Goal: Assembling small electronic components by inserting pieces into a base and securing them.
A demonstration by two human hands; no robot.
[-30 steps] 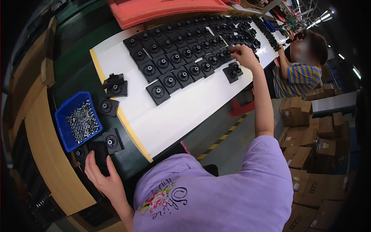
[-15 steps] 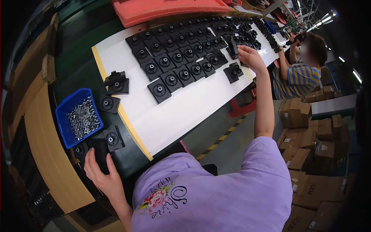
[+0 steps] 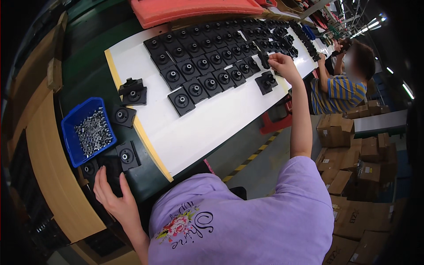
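My right hand [image 3: 284, 67] reaches far out over the white board [image 3: 212, 128] and is shut on a black square part [image 3: 264, 59], held just above the rows of black square parts [image 3: 207, 66]. Two more such parts [image 3: 267, 81] lie just below that hand. My left hand [image 3: 110, 194] lies flat with fingers spread on black parts at the near left, beside one black square part [image 3: 126, 156]. A blue bin [image 3: 70, 119] full of small metal pieces [image 3: 92, 134] stands just beyond the left hand.
A green belt [image 3: 88, 66] runs left of the board, with loose black parts [image 3: 132, 92] on its edge. A red tray [image 3: 190, 9] lies at the far end. A co-worker in a striped shirt [image 3: 340, 88] works at the right, near cardboard boxes [image 3: 353, 145].
My right hand has taken hold of a black square part at the right end of the rows and holds it up. My left hand has slid slightly forward over the near parts.
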